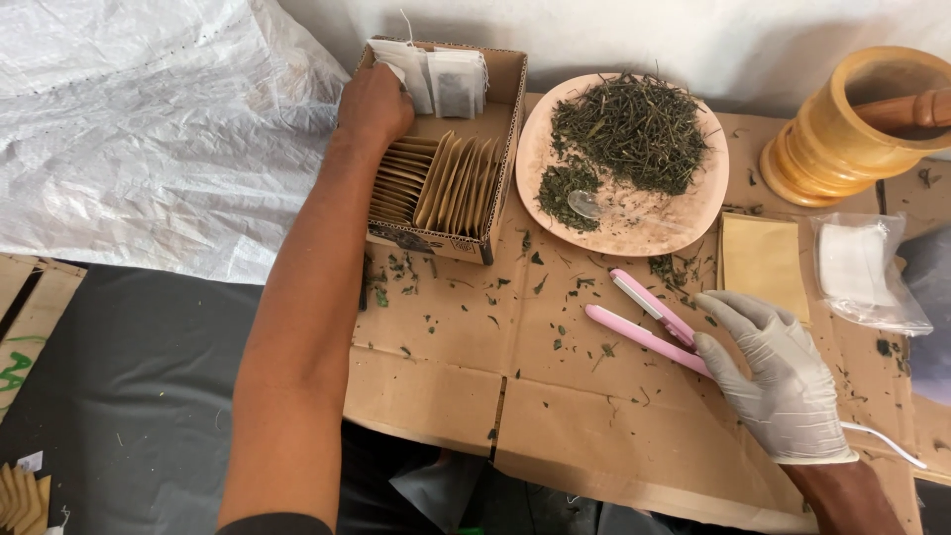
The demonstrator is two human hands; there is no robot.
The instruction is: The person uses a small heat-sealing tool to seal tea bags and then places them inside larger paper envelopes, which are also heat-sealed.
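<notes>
Fingers of left hand pinch white tea bags into the cardboard box, packed upright beside tan envelopes. Gloved right hand lies loosely open, steadying the pink sealer under its fingertips.

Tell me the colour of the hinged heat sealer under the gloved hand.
Pink, with a white cord; the sealer shows best in the head view, under the right hand.

box left of plate, mortar right

The bare left hand is stretched far forward on a straight arm, fingers curled downward. The white-gloved right hand lies low and near, palm down, fingers loosely spread.
</notes>
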